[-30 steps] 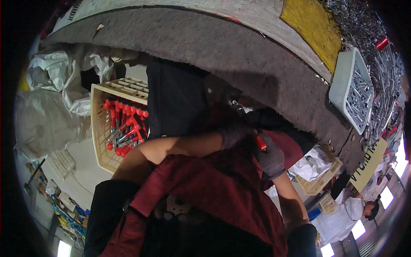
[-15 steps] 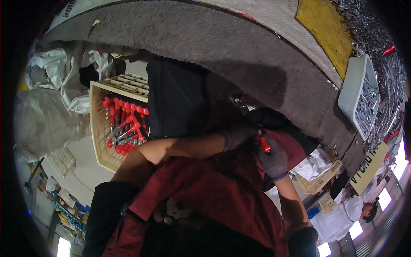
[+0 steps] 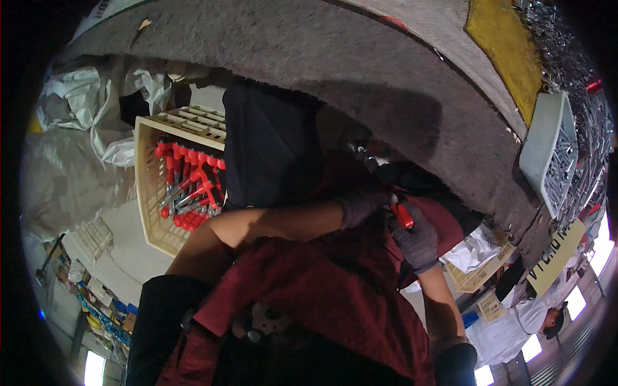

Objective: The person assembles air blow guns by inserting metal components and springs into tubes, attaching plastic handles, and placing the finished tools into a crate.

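A dark grey glove covers each of my hands, which meet over my dark red apron (image 3: 309, 276). My right hand (image 3: 418, 244) is closed round a red-handled tool (image 3: 403, 216); the red grip shows above its fingers, and the tool's other end is hidden. My left hand (image 3: 362, 207) lies just left of the grip, its fingers curled in shadow near the upper end of the red part. What those fingers hold cannot be made out.
A cream plastic crate (image 3: 147, 193) at my left holds several red-handled metal tools (image 3: 190, 183). Ahead runs a bench with a grey fabric cover (image 3: 257, 38). At right, a grey tub (image 3: 541, 141) of metal rods stands beside heaped metal parts. A person in white (image 3: 508, 331) is farther right.
The view has shifted slightly. The red grip has tilted a little in my right hand and shows more of its length. Both hands stay together.
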Available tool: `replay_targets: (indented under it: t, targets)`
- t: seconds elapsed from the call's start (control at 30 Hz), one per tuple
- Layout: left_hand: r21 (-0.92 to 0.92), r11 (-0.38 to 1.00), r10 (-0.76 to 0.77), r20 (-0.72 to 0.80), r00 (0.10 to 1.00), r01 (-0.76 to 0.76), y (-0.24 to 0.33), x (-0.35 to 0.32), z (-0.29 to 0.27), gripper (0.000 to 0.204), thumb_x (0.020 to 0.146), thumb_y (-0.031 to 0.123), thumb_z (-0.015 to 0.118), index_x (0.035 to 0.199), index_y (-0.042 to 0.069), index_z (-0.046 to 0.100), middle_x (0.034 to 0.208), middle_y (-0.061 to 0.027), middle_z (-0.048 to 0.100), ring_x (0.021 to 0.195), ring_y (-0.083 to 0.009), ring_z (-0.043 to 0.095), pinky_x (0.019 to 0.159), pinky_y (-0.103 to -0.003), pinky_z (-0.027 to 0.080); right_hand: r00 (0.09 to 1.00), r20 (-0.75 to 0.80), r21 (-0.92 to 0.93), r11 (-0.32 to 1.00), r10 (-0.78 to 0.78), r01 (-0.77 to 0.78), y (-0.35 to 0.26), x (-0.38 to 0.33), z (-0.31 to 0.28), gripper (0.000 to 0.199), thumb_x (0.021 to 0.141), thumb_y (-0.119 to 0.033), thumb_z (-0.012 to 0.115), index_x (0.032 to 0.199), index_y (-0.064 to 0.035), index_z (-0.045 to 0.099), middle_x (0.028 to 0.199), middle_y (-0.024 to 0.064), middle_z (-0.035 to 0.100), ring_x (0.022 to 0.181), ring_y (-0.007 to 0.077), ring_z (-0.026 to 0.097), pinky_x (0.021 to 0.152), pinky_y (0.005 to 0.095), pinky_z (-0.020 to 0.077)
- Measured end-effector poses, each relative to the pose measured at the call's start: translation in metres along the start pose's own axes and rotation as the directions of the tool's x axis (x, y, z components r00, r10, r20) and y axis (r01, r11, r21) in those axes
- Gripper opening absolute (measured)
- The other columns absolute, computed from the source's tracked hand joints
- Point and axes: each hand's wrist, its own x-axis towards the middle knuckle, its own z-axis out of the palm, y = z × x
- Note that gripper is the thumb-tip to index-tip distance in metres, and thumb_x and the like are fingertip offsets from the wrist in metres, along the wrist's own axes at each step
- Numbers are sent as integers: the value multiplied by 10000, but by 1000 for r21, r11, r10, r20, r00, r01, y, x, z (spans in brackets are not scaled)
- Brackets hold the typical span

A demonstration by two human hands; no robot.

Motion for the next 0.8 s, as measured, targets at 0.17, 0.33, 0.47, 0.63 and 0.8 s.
replay_targets:
  t: [0.17,0.33,0.47,0.63,0.8]
  targets:
    - [-43,998,-49,-21,999,48,-7,5,0,188,854,189,552,945,41,625,806,-58,616,672,-154,583,603,-294,484,998,12,-28,998,56,-56,0,-3,-1,422,755,-228,697,1129,-85,566,990,132,642,890,269,639,746,358,497]
    - [-77,994,-79,12,997,79,-2,4,1,177,856,179,544,938,39,616,772,-73,613,616,-170,587,560,-311,492,998,-14,97,994,60,-58,6,0,2,434,746,-239,708,1129,-93,566,969,133,645,895,282,640,747,358,499]
    - [1,1000,15,-45,999,-15,9,-6,11,137,849,194,549,867,66,594,715,-53,580,639,-179,571,573,-331,482,997,16,-53,995,81,-80,-10,9,-5,461,754,-275,694,1162,-107,558,1013,138,641,901,295,635,747,373,501]
    - [952,-223,962,250,108,-211,-1,44,-15,235,868,242,518,950,39,600,840,-101,616,747,-246,597,679,-407,492,975,184,-320,946,122,-58,-33,54,-6,413,781,-239,652,1164,-110,562,1060,135,632,947,294,616,769,401,489]
    - [757,-607,-45,274,961,-244,64,-41,98,322,865,281,488,1077,50,563,1012,-99,592,953,-287,543,922,-381,406,979,-172,-191,972,106,-139,61,35,47,401,820,-283,553,1203,-163,527,1013,141,650,823,339,636,691,445,495]
